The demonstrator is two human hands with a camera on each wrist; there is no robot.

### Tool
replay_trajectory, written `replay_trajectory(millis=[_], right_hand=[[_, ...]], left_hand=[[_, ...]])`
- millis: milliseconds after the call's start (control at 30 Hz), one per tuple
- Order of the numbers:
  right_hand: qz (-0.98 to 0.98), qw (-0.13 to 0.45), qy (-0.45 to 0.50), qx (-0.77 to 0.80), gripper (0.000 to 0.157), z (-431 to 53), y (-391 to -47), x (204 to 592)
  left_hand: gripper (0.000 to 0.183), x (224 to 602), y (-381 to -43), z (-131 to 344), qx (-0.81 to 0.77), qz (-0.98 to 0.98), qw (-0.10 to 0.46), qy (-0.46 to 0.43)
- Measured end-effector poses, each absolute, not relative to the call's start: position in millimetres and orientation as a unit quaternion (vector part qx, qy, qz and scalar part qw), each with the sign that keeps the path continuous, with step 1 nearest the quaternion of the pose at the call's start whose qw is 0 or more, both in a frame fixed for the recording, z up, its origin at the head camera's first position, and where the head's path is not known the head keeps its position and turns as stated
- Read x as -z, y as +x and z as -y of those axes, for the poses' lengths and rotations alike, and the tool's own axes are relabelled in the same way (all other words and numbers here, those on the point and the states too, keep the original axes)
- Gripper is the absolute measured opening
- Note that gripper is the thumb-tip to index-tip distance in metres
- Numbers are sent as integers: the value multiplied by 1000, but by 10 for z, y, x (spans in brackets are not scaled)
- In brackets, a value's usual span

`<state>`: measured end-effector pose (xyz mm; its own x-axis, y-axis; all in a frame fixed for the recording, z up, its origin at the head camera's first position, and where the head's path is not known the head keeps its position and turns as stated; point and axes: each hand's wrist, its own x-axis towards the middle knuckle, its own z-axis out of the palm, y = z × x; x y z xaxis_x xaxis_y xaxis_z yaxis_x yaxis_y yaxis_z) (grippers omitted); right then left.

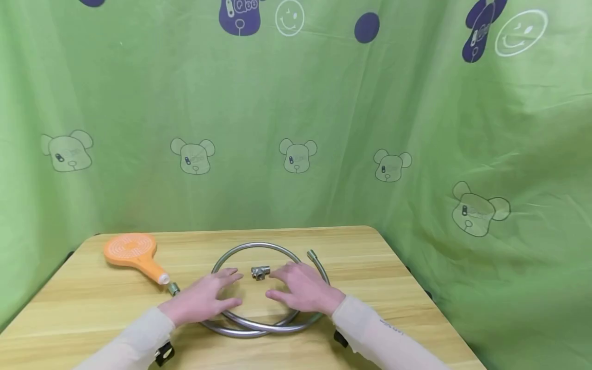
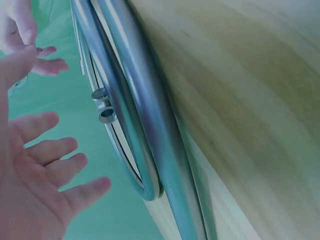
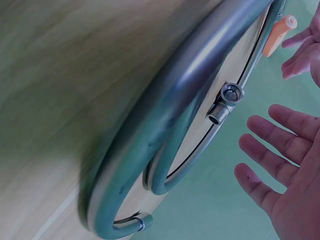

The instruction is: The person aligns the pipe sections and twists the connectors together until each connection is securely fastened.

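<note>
Metal fitting (image 1: 261, 272), seemingly pre-grasp and calling for a pinch, lies between spread, empty left hand (image 1: 205, 297) and right hand (image 1: 306, 289).

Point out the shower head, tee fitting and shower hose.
Orange shower head (image 1: 131, 250), head view, round spray face.
Metal tee fitting (image 1: 260, 272), head view, middle of body.
Silver shower hose (image 3: 162, 105), right wrist view, nearest stretch.

One orange shower head (image 1: 130, 249), one metal hose (image 3: 185, 75), two hose-end connectors (image 1: 312, 254), one metal fitting (image 1: 260, 271), one bench (image 1: 374, 293). One left grip (image 1: 202, 299), one right grip (image 1: 306, 289). Five outlined bear heads (image 1: 297, 156), two white smileys (image 1: 290, 17).
</note>
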<state>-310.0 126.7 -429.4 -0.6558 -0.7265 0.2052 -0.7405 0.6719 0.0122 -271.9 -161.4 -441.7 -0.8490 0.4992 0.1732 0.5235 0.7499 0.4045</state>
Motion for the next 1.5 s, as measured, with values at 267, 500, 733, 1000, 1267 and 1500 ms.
replay_trajectory(millis=[267, 500, 733, 1000, 1267, 1500], right_hand=[[916, 88, 389, -52, 63, -1213, -3087, 4283], [914, 82, 393, -58, 63, -1145, -3071, 4271], [915, 86, 390, -56, 66, -1105, -3077, 4275], [916, 87, 390, -49, 69, -1082, -3097, 4266], [915, 90, 390, -45, 67, -1063, -3099, 4264], [914, 92, 393, -49, 67, -1057, -3113, 4287]], left_hand=[[48, 4389, -2735, 1728, 254, 938, 95, -217], [35, 4310, -2686, 1894, 261, 940, 148, -161], [34, 4231, -2677, 2088, 269, 939, 180, -119], [29, 4188, -2681, 2318, 293, 932, 202, -74], [34, 4109, -2681, 2524, 298, 933, 201, -15], [39, 4096, -2687, 2645, 301, 933, 193, 36]])
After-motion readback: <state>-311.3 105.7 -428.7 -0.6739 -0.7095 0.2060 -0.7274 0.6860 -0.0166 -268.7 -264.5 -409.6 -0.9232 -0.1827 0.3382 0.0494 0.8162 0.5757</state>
